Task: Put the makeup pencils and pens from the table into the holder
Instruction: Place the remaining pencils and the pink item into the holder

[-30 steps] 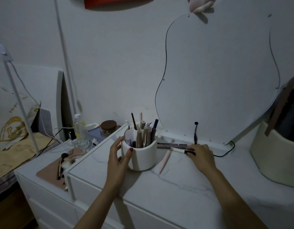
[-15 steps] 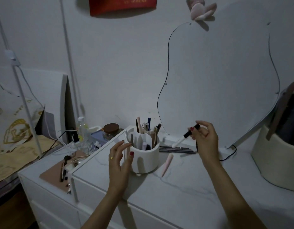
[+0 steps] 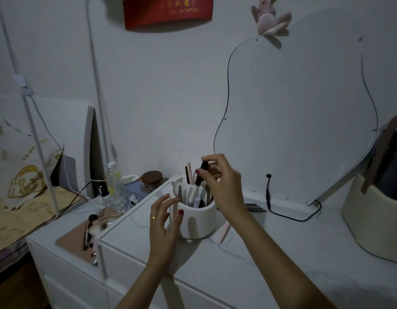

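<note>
Right hand (image 3: 224, 184) fingers pinch black-capped white pen (image 3: 198, 184) near-upright, white tip down inside holder (image 3: 198, 219) mouth directly below; left hand (image 3: 164, 221), fingers spread and empty, steadies holder's near wall; pencils (image 3: 255, 207) remain on desk (image 3: 271, 253).

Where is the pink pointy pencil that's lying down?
The pale pink pointed pencil lies on the white marble-look tabletop, just right of the round white holder, partly hidden under the right forearm.

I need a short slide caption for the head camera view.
Right hand lowers a black-and-white pen into the white holder; left hand beside it.
</note>
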